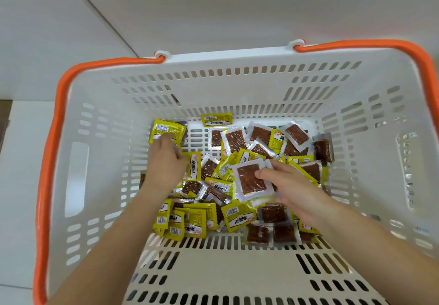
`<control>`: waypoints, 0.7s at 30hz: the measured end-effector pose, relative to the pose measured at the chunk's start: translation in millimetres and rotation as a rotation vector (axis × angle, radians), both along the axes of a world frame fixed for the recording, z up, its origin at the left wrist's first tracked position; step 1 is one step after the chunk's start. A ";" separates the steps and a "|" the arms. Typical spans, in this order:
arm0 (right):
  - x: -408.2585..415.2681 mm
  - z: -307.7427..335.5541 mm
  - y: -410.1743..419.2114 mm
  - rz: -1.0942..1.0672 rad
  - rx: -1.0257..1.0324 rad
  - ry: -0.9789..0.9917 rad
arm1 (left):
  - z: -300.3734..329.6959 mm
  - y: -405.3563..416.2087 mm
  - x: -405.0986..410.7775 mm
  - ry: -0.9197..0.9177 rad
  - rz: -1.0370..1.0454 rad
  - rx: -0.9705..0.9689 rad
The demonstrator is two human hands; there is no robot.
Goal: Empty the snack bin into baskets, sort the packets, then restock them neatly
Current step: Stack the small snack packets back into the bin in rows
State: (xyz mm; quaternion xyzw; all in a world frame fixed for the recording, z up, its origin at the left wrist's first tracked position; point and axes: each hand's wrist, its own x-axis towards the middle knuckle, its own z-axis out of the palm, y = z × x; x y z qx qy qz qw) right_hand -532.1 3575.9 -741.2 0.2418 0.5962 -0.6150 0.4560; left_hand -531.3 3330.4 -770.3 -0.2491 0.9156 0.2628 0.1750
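Nearest the camera, two bare forearms are being reached down into a white slotted basket (370,124) with orange handles (51,152). A clear-fronted packet (253,180) showing its brown snack is being pinched by the right hand (288,187), thumb on top and fingers underneath, just above the heap. A small stack of yellow packets (166,131) is being gripped by the left hand (166,162) toward the far left of the basket floor. Between and beyond the hands, mixed packets (237,214) are lying jumbled — some yellow side up, some clear side up. Sorting appears to be under way; it would best be done by each packet being turned to one face and squared against the held stack before another is lifted. Behind the basket, a pale worktop (213,7) is being shown.
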 end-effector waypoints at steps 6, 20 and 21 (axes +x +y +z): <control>-1.5 2.2 -0.8 0.002 0.020 -0.007 | -23.0 -26.0 11.2 -0.107 -0.147 -0.244; -11.4 23.6 -2.6 -0.134 -0.084 0.087 | 68.7 55.6 25.2 0.720 -0.748 0.143; -11.6 22.5 -1.7 -0.151 -0.104 0.075 | 65.0 56.0 26.1 0.720 -0.783 0.134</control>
